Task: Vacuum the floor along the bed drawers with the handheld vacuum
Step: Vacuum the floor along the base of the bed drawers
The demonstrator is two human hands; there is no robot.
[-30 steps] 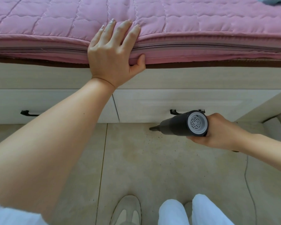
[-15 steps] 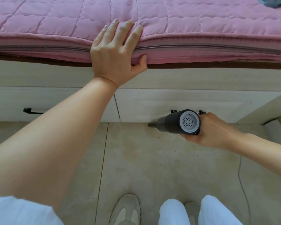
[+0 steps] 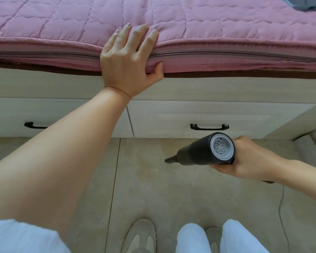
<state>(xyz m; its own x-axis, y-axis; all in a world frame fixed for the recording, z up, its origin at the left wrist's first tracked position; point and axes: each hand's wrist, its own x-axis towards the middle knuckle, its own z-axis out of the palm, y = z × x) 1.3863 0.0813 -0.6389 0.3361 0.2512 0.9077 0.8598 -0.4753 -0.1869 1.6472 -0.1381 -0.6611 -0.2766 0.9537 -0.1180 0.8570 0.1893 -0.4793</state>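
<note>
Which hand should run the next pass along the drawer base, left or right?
Right. The right hand already grips the handheld vacuum, nozzle low over the floor near the drawers. The left hand rests on the mattress edge, bracing.

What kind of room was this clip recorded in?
Most likely a home bedroom. A pink quilted mattress lies on a pale wooden bed base with built-in drawers, and the floor is beige tile. The left hand rests on the mattress edge.
</note>
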